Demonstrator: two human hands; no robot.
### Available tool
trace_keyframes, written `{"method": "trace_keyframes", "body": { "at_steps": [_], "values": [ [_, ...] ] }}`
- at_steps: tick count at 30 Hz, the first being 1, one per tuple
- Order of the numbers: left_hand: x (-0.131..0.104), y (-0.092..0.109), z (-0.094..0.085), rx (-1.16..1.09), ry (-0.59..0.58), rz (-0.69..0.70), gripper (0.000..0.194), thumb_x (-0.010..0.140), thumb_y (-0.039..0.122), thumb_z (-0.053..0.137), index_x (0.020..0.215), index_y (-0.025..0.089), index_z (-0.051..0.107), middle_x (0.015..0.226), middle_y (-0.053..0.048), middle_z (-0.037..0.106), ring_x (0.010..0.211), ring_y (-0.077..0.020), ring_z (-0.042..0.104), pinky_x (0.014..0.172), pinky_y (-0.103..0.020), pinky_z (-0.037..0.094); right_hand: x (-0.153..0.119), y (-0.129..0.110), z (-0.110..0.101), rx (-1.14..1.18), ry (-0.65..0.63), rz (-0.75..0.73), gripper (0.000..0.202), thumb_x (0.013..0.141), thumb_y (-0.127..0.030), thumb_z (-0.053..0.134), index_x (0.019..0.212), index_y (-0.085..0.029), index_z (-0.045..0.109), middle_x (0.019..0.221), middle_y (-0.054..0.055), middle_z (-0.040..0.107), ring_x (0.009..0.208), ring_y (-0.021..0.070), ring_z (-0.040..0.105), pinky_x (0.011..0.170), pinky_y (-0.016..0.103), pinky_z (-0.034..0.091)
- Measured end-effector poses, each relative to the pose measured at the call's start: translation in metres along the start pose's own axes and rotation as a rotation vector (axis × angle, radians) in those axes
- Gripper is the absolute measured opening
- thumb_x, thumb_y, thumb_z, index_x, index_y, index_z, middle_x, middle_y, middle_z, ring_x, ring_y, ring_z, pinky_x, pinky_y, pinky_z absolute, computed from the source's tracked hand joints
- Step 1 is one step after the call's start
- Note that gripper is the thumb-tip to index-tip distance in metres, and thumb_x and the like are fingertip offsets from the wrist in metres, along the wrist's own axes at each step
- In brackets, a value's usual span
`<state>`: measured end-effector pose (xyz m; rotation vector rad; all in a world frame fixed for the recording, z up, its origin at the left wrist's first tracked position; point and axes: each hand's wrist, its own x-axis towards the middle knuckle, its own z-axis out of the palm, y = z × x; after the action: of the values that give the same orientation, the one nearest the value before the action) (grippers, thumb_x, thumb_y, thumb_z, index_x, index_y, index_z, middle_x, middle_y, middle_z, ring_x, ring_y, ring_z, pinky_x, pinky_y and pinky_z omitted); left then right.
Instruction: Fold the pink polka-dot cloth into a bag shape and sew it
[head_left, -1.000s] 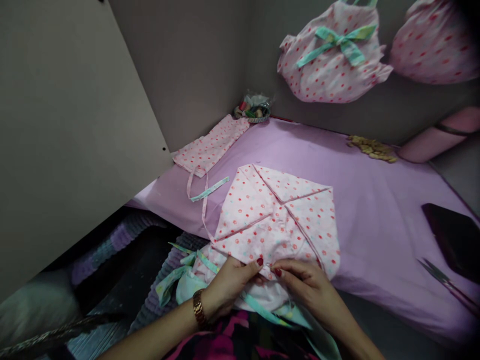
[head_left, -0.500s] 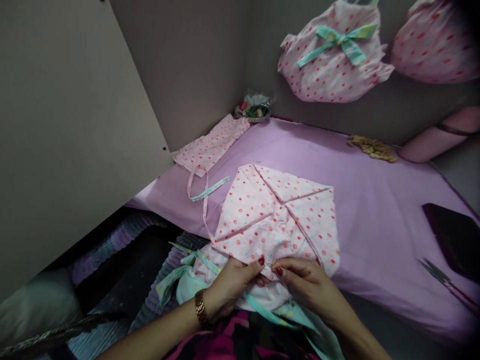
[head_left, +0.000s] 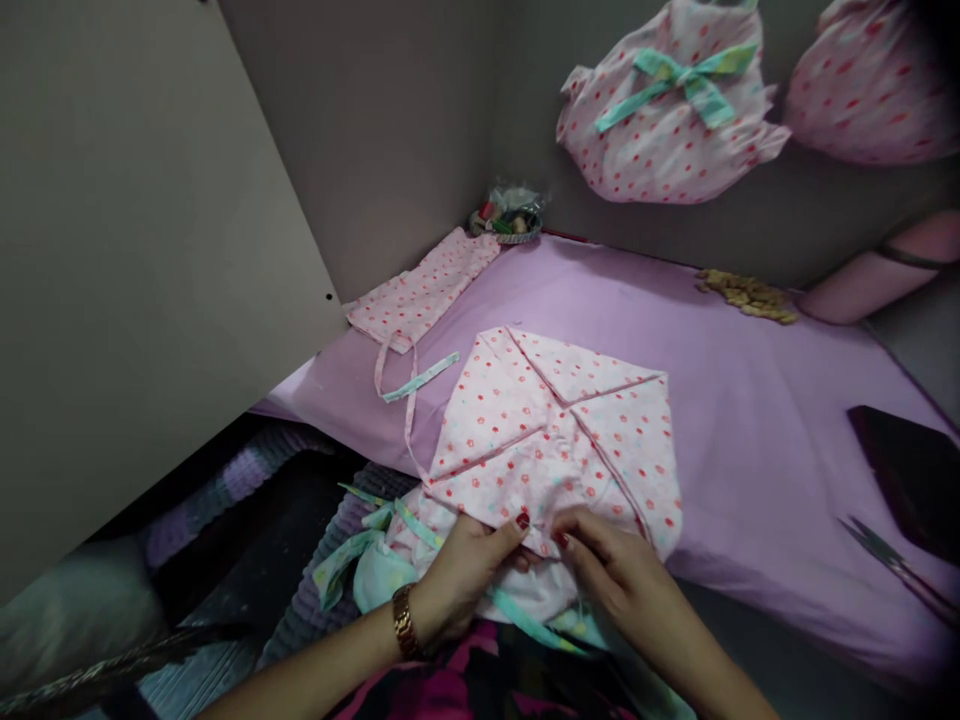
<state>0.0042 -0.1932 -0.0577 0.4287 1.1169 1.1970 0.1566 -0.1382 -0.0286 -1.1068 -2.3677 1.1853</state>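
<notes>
A pale pink cloth piece with red dots (head_left: 510,430) lies partly on the table and partly over my lap, its folded flaps meeting near the middle. My left hand (head_left: 476,560) pinches its near edge between thumb and fingers, a gold watch on the wrist. Just to the right, my right hand (head_left: 611,560) is closed in a pinch close to that edge. What sits between those fingertips is too small to make out. Under both hands, mint-green fabric strips (head_left: 532,622) and more dotted cloth bunch up on my lap.
On the lilac-covered table (head_left: 750,430) lie a folded dotted cloth (head_left: 427,290), a mint strip (head_left: 421,377), scissors (head_left: 892,565), a dark flat object (head_left: 900,480) and a tan heap (head_left: 746,295). A basket (head_left: 517,228) stands in the corner. Dotted garments (head_left: 667,150) hang above.
My right hand has drawn slightly right, away from my left fingertips. My left hand keeps its hold on the cloth edge.
</notes>
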Motion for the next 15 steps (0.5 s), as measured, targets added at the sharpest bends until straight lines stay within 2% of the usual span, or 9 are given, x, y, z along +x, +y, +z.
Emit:
{"method": "trace_keyframes", "body": {
  "at_steps": [4, 7, 11, 13, 15],
  "values": [
    [0.000, -0.001, -0.001, -0.008, -0.014, 0.002, 0.035, 0.063, 0.047, 0.071, 0.068, 0.013, 0.065, 0.061, -0.002, 0.061, 0.056, -0.0133, 0.051, 0.060, -0.026, 0.042, 0.000, -0.001, 0.010, -0.044, 0.063, -0.042, 0.021, 0.091, -0.021, 0.034, 0.084, -0.020, 0.053, 0.072, 0.002, 0.061, 0.063, 0.0144, 0.057, 0.058, 0.024, 0.043],
    [0.002, -0.006, -0.003, -0.045, -0.025, 0.022, 0.035, 0.066, 0.045, 0.070, 0.075, 0.011, 0.065, 0.065, -0.003, 0.061, 0.056, -0.0123, 0.052, 0.060, -0.026, 0.042, -0.001, -0.001, 0.022, -0.114, 0.175, -0.108, 0.018, 0.090, -0.017, 0.034, 0.091, -0.019, 0.052, 0.075, 0.002, 0.061, 0.064, 0.0138, 0.059, 0.057, 0.023, 0.044],
    [0.004, -0.012, -0.005, -0.071, -0.062, 0.063, 0.031, 0.072, 0.041, 0.067, 0.080, 0.011, 0.066, 0.067, -0.003, 0.062, 0.058, -0.0118, 0.052, 0.060, -0.025, 0.042, -0.003, -0.004, 0.024, -0.384, 0.368, -0.257, 0.021, 0.091, -0.020, 0.039, 0.105, -0.018, 0.055, 0.088, 0.007, 0.061, 0.080, 0.0190, 0.058, 0.069, 0.029, 0.044],
    [0.004, -0.014, -0.006, -0.072, -0.058, 0.082, 0.029, 0.072, 0.039, 0.067, 0.082, 0.012, 0.067, 0.069, -0.003, 0.062, 0.058, -0.0112, 0.051, 0.060, -0.024, 0.041, -0.001, -0.007, 0.023, -0.454, 0.376, -0.284, 0.021, 0.091, -0.023, 0.043, 0.105, -0.018, 0.057, 0.088, 0.008, 0.059, 0.083, 0.0209, 0.056, 0.070, 0.031, 0.043],
    [0.003, -0.013, -0.005, -0.067, -0.047, 0.087, 0.026, 0.072, 0.037, 0.068, 0.079, 0.012, 0.067, 0.067, -0.001, 0.061, 0.057, -0.0104, 0.048, 0.059, -0.023, 0.040, 0.004, -0.012, 0.022, -0.464, 0.326, -0.276, 0.019, 0.090, -0.023, 0.044, 0.101, -0.018, 0.059, 0.082, 0.007, 0.057, 0.078, 0.0199, 0.054, 0.067, 0.030, 0.042]
  ]
}}
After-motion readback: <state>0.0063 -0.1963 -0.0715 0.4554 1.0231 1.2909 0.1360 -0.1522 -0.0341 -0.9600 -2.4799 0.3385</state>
